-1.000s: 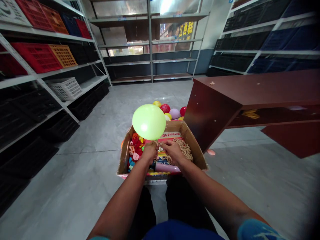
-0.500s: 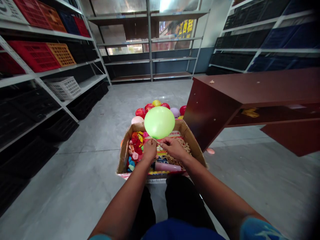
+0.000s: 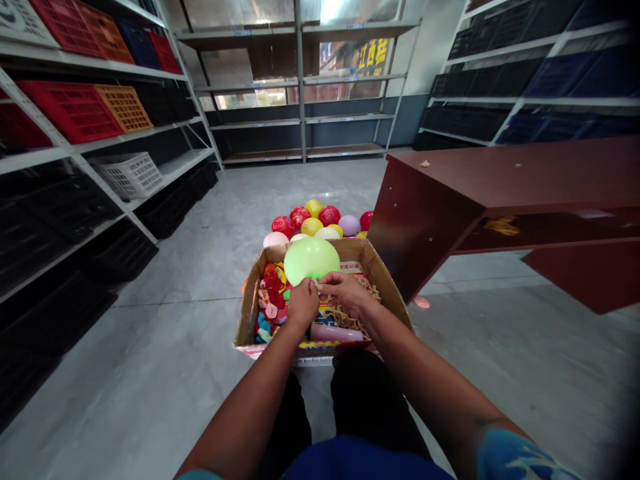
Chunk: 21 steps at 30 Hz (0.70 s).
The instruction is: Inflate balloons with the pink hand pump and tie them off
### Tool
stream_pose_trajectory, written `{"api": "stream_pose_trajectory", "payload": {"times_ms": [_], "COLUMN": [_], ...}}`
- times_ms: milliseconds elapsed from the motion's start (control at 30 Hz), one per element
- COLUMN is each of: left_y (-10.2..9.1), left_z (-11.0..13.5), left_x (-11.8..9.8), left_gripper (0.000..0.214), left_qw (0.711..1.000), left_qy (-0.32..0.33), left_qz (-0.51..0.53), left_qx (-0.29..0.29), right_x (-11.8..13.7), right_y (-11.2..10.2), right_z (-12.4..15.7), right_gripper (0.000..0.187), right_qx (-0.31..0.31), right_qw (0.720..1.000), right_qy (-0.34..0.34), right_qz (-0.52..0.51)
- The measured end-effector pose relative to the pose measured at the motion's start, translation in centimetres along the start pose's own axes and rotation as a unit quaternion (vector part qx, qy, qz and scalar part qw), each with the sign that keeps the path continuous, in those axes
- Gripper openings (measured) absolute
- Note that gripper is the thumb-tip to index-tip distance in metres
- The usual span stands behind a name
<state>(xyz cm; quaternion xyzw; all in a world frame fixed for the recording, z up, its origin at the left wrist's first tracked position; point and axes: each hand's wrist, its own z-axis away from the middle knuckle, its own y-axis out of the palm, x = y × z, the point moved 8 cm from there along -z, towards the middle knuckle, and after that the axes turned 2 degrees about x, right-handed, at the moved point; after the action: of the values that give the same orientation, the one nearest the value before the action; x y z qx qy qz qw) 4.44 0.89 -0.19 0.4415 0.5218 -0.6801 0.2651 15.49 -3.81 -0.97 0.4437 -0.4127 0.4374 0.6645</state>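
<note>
Green balloon (image 3: 311,259), inflated, low over the open cardboard box (image 3: 390,293), pinched at its neck between both hands. Left hand (image 3: 303,303) curled nearly closed, fingertips clamped on the neck from the left. Right hand (image 3: 345,293) likewise closed, thumb and forefinger gripping the same neck from the right, knuckles almost touching the left. Inside the box, to the left, a heap of uninflated balloons (image 3: 270,293) in red, pink, yellow and blue; to the right, a tangle of tan rubber bands (image 3: 350,319); along the near edge, a pink tube (image 3: 337,333), lying flat. Just beyond the box, on the grey floor (image 3: 200,267), a cluster of inflated balloons (image 3: 313,220), red, yellow, pink and lilac. Right of the box, a dark red-brown wooden desk (image 3: 500,180). Metal shelving with red, orange and white crates (image 3: 95,110) along the left wall.
</note>
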Motion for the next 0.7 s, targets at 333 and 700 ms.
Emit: {"api": "stream_pose_trajectory", "payload": {"times_ms": [333, 700], "left_y": [0.1, 0.9], "left_z": [0.9, -0.1], "left_x": [-1.3, -0.2], "left_gripper": [0.021, 0.027], "left_qw": [0.992, 0.996], "left_qy": [0.054, 0.084], "left_qz": [-0.112, 0.013], "left_qx": [-0.014, 0.006], "right_x": [-0.5, 1.4], "right_y": [0.4, -1.3], "right_z": [-0.2, 0.4], "right_gripper": [0.009, 0.012], "right_qx": [0.021, -0.158], "right_qw": [0.999, 0.933], "right_qy": [0.040, -0.210], "right_qz": [-0.001, 0.247]}}
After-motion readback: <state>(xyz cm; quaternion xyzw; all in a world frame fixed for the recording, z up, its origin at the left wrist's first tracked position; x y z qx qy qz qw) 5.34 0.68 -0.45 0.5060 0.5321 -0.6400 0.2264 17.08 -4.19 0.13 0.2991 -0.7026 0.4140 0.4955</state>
